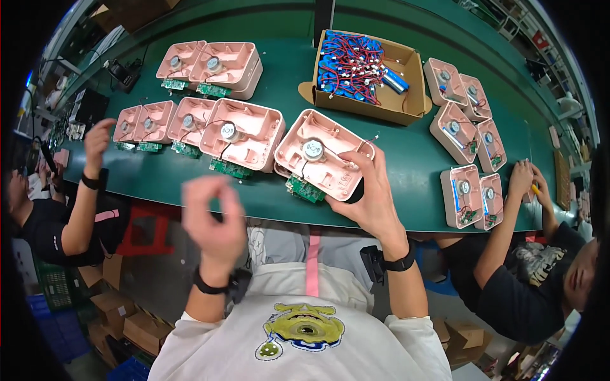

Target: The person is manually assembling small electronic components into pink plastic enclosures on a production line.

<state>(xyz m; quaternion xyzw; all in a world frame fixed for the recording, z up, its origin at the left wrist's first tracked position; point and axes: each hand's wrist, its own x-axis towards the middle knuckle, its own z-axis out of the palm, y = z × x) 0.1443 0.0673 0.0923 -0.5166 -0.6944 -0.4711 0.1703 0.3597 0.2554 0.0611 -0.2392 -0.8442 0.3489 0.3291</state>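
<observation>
My right hand point(368, 190) grips the right side of a pink plastic housing point(343, 140), fingers over its rim and thumb at its lower edge. The housing is tilted, its open side facing up. Inside it sits a round silver speaker point(313, 150) with thin dark wires, and a green circuit board point(305, 188) hangs off its near edge. My left hand point(215, 213) is raised over the table's front edge, apart from the housing. Motion smears its fingers, so I cannot tell whether they hold anything. Closest to it is another pink housing point(262, 136) with a speaker and a board.
Several more pink housings point(234, 60) stand in rows at the left on the green table point(406, 200). Behind, a cardboard box point(381, 113) holds blue batteries with red and black leads. Battery-fitted housings point(459, 184) stand at the right, beside a co-worker's hands point(524, 178). Another person's hand point(98, 143) is at left.
</observation>
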